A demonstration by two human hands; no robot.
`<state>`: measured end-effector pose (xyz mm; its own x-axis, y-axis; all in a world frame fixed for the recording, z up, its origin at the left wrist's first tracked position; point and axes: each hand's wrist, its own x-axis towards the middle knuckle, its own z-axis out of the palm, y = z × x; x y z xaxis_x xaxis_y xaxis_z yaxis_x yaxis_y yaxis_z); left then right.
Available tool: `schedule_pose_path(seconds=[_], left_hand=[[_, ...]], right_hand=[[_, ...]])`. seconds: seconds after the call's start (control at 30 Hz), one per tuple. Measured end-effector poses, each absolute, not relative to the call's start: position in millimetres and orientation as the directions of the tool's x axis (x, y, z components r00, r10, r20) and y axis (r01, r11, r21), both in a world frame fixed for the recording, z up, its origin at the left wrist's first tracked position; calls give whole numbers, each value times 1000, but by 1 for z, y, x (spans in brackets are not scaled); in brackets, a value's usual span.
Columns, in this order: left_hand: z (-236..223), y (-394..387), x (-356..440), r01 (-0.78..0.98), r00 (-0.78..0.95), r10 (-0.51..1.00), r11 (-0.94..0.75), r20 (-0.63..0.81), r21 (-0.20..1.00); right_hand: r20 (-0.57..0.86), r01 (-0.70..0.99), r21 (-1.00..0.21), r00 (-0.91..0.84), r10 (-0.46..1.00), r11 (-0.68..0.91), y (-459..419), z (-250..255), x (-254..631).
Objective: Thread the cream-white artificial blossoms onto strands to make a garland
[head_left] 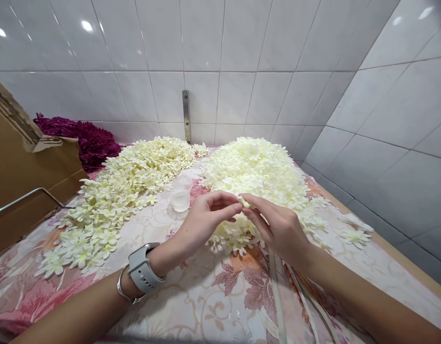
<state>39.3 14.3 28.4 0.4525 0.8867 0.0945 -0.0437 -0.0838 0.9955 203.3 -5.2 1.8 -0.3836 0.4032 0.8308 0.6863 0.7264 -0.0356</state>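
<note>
Both of my hands meet above the front of the right-hand pile of pale yellow-white flowers [256, 162]. A small pale yellow flower [246, 203], folded or bunched up, is pinched between their fingertips. My left hand [209, 215] has its thumb and forefinger closed at the flower's left end, the other fingers curled behind. My right hand [278, 224] grips the flower's right side between thumb and fingers. On the left wrist are a grey-strapped watch [143, 267] and a silver bangle [124, 291].
Another flower pile [134, 177] spreads to the left. Between the piles stands a small clear cup [180, 199]. Purple flowers [84, 138] and a cardboard box [34, 177] are at the far left. Pale strips [278, 296] lie on the floral tablecloth [192, 306]. Tiled walls [238, 95] close the back and right.
</note>
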Motion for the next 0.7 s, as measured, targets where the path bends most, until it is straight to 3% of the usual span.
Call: schedule_pose_path(seconds=[0.1, 0.27, 0.37, 0.5, 0.6, 0.67, 0.7], left_hand=[[28, 13, 39, -38, 393, 906, -154, 156, 987], [27, 13, 39, -3, 470, 867, -189, 168, 982], [24, 15, 39, -4, 456, 873, -192, 173, 981], [23, 14, 38, 119, 417, 867, -351, 275, 929], [23, 12, 37, 290, 421, 768, -619, 483, 730], [20, 11, 37, 399, 485, 625, -780, 612, 482], [18, 11, 37, 434, 542, 543, -834, 641, 341]], right_hand=[[818, 690, -39, -393, 420, 723, -5, -2, 202], [838, 702, -16, -379, 393, 712, -6, 1, 204], [795, 721, -50, -391, 464, 692, -7, 7, 205], [797, 743, -76, -356, 488, 665, -9, 13, 205], [837, 737, -54, -334, 433, 673, -12, 21, 204], [869, 713, -106, -271, 413, 693, -17, 31, 198], [875, 674, -189, -215, 434, 714, -21, 38, 193]])
